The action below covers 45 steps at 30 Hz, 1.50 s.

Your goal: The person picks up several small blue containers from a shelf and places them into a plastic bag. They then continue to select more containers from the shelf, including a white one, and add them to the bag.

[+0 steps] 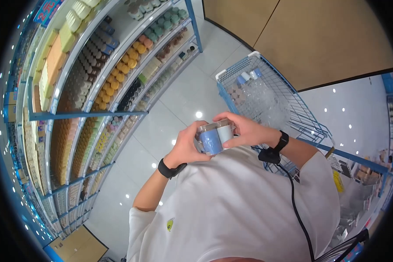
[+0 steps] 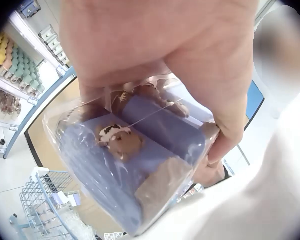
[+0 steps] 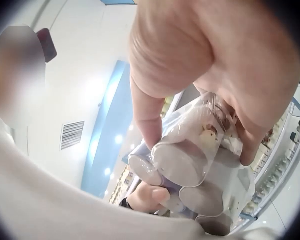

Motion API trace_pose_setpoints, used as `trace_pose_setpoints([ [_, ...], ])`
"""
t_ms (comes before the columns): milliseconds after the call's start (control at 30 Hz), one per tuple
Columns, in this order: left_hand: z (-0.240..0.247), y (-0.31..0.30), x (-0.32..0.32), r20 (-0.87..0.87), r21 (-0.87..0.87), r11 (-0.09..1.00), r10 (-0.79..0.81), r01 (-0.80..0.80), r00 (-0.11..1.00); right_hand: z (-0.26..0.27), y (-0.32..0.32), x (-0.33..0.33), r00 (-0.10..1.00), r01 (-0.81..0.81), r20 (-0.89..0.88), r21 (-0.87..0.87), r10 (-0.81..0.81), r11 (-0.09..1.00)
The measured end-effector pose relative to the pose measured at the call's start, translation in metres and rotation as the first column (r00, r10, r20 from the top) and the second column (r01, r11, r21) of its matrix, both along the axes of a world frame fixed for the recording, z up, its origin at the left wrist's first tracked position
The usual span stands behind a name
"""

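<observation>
Two hands, left [image 1: 187, 145] and right [image 1: 245, 132], clamp a clear-wrapped pack of blue and white cups [image 1: 211, 140] from opposite sides, just beyond the white T-shirt [image 1: 249, 196], between the shelving [image 1: 74, 116] and the wire shopping cart [image 1: 236, 64]. In the head view, the cups' long axes run nearly up-down, side by side, brownish ends uppermost.

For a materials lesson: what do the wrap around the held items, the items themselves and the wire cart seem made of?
Wrap: likely glossy clear plastic film, judging by its creases and highlights.
Items: smooth and opaque, so perhaps plastic or ceramic; the look leaves it open.
Cart: probably blue-coated metal, given its thin bars.
</observation>
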<state>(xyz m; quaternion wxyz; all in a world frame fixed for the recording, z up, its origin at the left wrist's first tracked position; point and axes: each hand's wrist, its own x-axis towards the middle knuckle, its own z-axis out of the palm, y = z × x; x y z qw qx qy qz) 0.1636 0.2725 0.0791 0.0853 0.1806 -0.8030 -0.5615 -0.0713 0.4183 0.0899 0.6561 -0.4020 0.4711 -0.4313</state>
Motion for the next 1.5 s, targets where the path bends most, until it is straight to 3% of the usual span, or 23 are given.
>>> trace_pose_setpoints([
  [167,-0.006,0.005,0.038,-0.031,-0.023,0.999,0.039,-0.04,0.999,-0.001,-0.01,0.036,0.988,-0.058,-0.145,0.02,0.06,0.998],
  [267,-0.006,0.005,0.048,-0.054,-0.024,0.998,0.059,-0.06,0.997,-0.002,-0.013,0.048,0.979,0.012,-0.201,-0.043,-0.02,0.999],
  [333,-0.005,0.005,0.053,-0.043,-0.026,0.998,0.057,-0.058,0.997,-0.002,-0.015,0.053,0.943,0.016,-0.328,-0.105,-0.05,0.994],
  [467,-0.01,0.003,0.061,-0.018,-0.007,0.999,0.035,-0.035,0.999,0.003,-0.015,0.062,0.941,0.064,-0.324,-0.112,-0.097,0.992],
  [633,-0.01,0.003,0.064,-0.047,0.083,0.996,0.049,-0.045,0.998,0.008,-0.013,0.071,0.87,0.057,-0.467,-0.219,-0.156,0.974],
  [867,-0.013,0.0,0.062,-0.048,0.089,0.996,0.022,-0.018,0.999,0.008,-0.014,0.068,0.83,0.022,-0.534,-0.252,-0.158,0.967],
  [933,-0.013,-0.002,0.061,-0.022,0.086,0.996,0.019,-0.017,1.0,0.006,-0.017,0.065,0.546,-0.14,-0.725,-0.573,-0.42,0.807],
  [967,-0.013,-0.003,0.06,-0.023,0.083,0.996,0.018,-0.016,1.0,0.008,-0.016,0.064,0.545,-0.14,-0.724,-0.575,-0.423,0.806],
  [1033,-0.012,-0.007,0.058,-0.025,0.149,0.989,-0.006,0.009,1.0,0.013,-0.014,0.06,0.439,-0.301,-0.795,-0.569,-0.419,0.765],
  [1233,-0.014,-0.007,0.057,-0.055,0.153,0.987,-0.033,0.041,0.998,0.004,-0.016,0.048,0.522,-0.322,-0.711,-0.676,-0.472,0.662],
  [1333,-0.015,-0.012,0.054,-0.076,0.162,0.982,-0.087,0.098,0.993,0.008,-0.018,0.038,0.516,-0.396,-0.737,-0.657,-0.437,0.641],
  [1500,-0.015,-0.018,0.049,-0.074,0.167,0.976,-0.129,0.14,0.989,0.003,-0.024,0.031,0.58,-0.373,-0.686,-0.703,-0.438,0.606],
])
